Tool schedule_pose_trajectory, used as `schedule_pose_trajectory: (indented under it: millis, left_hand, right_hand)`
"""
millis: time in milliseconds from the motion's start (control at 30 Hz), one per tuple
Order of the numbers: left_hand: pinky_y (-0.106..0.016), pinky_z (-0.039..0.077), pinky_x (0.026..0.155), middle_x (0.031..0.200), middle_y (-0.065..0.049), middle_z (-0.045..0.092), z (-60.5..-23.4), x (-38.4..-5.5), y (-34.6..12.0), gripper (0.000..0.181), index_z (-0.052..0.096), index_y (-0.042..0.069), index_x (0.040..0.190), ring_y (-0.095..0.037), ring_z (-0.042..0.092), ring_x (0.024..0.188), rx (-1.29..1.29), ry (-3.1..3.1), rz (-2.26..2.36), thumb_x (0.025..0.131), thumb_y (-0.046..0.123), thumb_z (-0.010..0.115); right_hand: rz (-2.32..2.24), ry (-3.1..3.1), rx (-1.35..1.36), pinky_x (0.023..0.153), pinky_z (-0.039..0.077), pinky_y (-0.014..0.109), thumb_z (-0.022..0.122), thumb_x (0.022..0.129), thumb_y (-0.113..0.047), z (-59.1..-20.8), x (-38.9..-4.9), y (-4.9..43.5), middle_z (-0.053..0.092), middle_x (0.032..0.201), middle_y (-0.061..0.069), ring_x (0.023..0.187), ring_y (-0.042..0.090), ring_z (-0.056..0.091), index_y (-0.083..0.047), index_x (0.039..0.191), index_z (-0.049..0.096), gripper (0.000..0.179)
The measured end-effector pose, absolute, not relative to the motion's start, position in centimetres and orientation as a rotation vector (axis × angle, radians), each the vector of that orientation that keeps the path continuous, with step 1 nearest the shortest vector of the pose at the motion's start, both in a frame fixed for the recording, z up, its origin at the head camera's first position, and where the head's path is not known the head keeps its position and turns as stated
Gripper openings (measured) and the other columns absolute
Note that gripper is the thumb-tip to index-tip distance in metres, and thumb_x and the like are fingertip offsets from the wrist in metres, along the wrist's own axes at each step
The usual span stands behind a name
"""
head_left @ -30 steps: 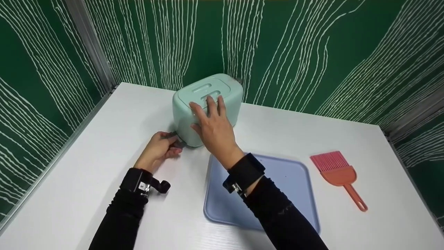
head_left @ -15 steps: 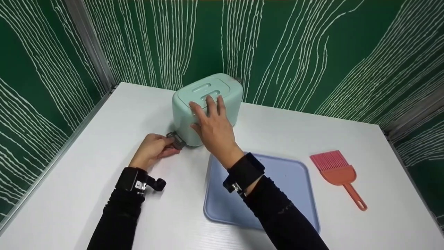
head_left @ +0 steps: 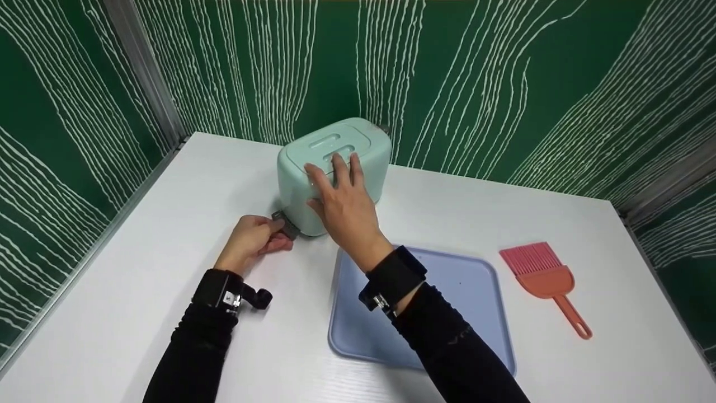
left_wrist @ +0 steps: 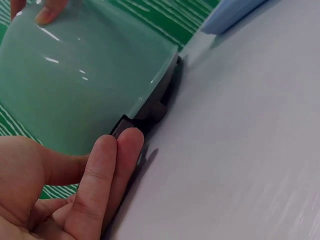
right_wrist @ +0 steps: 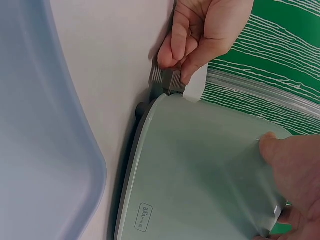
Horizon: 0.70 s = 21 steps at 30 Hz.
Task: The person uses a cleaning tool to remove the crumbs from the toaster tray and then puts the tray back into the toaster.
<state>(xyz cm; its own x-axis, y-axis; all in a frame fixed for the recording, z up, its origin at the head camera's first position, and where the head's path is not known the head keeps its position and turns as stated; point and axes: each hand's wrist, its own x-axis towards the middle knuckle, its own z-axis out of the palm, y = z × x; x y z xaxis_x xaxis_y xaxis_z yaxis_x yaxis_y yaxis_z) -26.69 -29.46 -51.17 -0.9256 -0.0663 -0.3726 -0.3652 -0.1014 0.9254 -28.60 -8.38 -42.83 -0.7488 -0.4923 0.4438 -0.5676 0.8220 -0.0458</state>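
Observation:
A mint-green toaster (head_left: 296, 193) stands at the back of the white table. At its lower left end sticks out a dark grey ribbed tab (right_wrist: 172, 80), low near the tabletop. My left hand (head_left: 248, 240) pinches this tab between thumb and fingers. In the left wrist view, fingers (left_wrist: 95, 172) partly cover the tab. My right hand (head_left: 349, 212) rests on the toaster, its fairly straight fingers spread over the top edge by the slots (head_left: 325, 141) and its thumb against the near side. The right wrist view shows the thumb (right_wrist: 270, 147) touching the green wall.
A shallow blue tray (head_left: 334, 313) lies in front of the toaster, partly under my right forearm. To its right lies an orange-red hand brush (head_left: 551, 282) with pink bristles. Green panels (head_left: 447, 84) with white lines close off the back and sides.
My left hand has shifted slightly left and then a little back right, its fingers at the dark tab. The right hand and toaster have hardly moved.

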Motion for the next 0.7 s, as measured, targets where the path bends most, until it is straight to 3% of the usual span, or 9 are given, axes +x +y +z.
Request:
schedule_pose_trajectory:
  millis: [267,533,700]
  left_hand:
    - [-0.021,0.066,0.072,0.077,-0.007,0.072,-51.02,-26.67,-29.06,0.017,0.058,-0.007,0.113,-0.016,0.079,0.072,-0.514,1.919,2.186,0.111,0.01,0.057]
    - [-0.023,0.066,0.072,0.073,-0.005,0.072,-51.41,-26.76,-28.99,0.015,0.06,-0.005,0.105,-0.016,0.077,0.07,-0.511,1.907,2.229,0.11,0.009,0.059]
    - [-0.025,0.067,0.075,0.075,-0.006,0.071,-51.45,-26.98,-28.56,0.014,0.06,-0.005,0.108,-0.017,0.078,0.072,-0.529,1.882,2.257,0.11,0.008,0.059]
  right_hand:
    - [0.203,-2.56,0.814,0.129,0.038,0.058,0.068,0.106,-0.04,-42.86,-28.67,-8.41,0.044,0.161,0.029,0.155,0.054,0.038,-0.025,0.157,0.045,0.058]
    - [0.195,-2.572,0.8,0.128,0.04,0.057,0.067,0.107,-0.041,-42.87,-28.67,-8.51,0.043,0.162,0.029,0.155,0.054,0.037,-0.026,0.157,0.045,0.057]
    - [0.169,-2.572,0.798,0.131,0.036,0.058,0.066,0.107,-0.042,-42.92,-28.72,-8.48,0.043,0.162,0.029,0.155,0.053,0.037,-0.025,0.158,0.044,0.057]
